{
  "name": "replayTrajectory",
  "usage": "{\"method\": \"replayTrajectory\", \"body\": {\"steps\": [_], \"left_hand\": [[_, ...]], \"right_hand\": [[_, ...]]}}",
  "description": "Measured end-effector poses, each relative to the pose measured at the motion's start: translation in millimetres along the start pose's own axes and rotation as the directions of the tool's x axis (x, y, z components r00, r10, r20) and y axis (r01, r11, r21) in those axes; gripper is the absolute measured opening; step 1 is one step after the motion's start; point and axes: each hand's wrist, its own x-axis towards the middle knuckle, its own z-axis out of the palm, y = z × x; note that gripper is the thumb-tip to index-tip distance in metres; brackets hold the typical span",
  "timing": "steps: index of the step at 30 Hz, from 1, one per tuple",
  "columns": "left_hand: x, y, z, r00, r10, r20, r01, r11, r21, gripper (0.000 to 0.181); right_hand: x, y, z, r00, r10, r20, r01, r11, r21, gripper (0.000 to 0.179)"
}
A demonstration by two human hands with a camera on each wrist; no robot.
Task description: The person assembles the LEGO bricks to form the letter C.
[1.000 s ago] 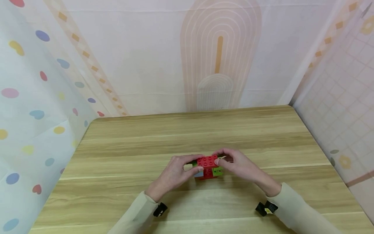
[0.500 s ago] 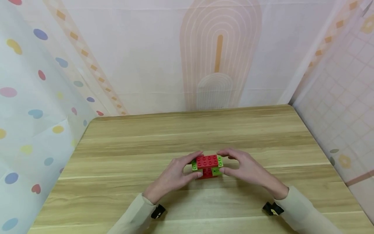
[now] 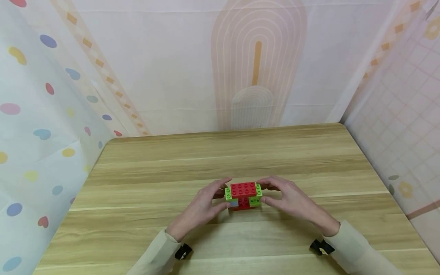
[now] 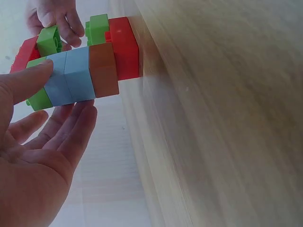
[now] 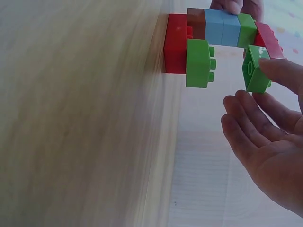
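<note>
A build of toy building bricks (image 3: 243, 190) stands on the table between both hands. A red brick (image 5: 269, 40) tops it, with a green brick at each end. Lower down are light blue bricks (image 4: 71, 75), a brown brick (image 4: 104, 70), another green brick (image 5: 198, 64) and a red base brick (image 4: 125, 49). My left hand (image 3: 203, 208) is at the left side, its thumb at the bricks and its fingers spread away behind. My right hand (image 3: 292, 196) pinches the upper right green brick (image 5: 255, 71) between thumb and fingers.
The build stands on a wood-grain table (image 3: 165, 164). Patterned cloths hang behind it (image 3: 172, 76) and along both sides. A small black camera sits on each wrist by a pale sleeve (image 3: 354, 244).
My right thumb has left the top red brick and moved to the right green end. The left hand has shifted left and loosened, showing the left green and light blue bricks.
</note>
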Motion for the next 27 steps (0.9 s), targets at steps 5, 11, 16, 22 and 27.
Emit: {"method": "replayTrajectory", "body": {"steps": [5,11,16,22,27], "left_hand": [[2.5,-3.2,0.1,0.998,0.024,-0.054,-0.026,0.999,-0.034,0.072],[6.6,-5.8,-0.9,0.993,0.039,-0.108,-0.044,0.998,-0.043,0.069],[9.6,-10.5,-2.6,0.992,0.046,-0.12,-0.049,0.999,-0.023,0.063],[13.2,-13.9,-5.1,0.989,0.077,-0.124,-0.077,0.997,0.006,0.056],[15.7,-14.8,-7.1,0.99,0.071,-0.124,-0.068,0.997,0.027,0.053]], "right_hand": [[2.2,-2,0,0.999,0.039,-0.005,-0.039,0.999,-0.002,0.04],[7.2,0,0,0.998,0.059,-0.013,-0.059,0.998,-0.013,0.041],[12.5,2,-2,0.997,0.075,-0.004,-0.075,0.997,0.013,0.041],[18.8,4,-2,0.997,0.082,0.01,-0.083,0.996,0.03,0.043],[23.6,4,-2,0.997,0.07,0.015,-0.07,0.997,0.026,0.045]]}}
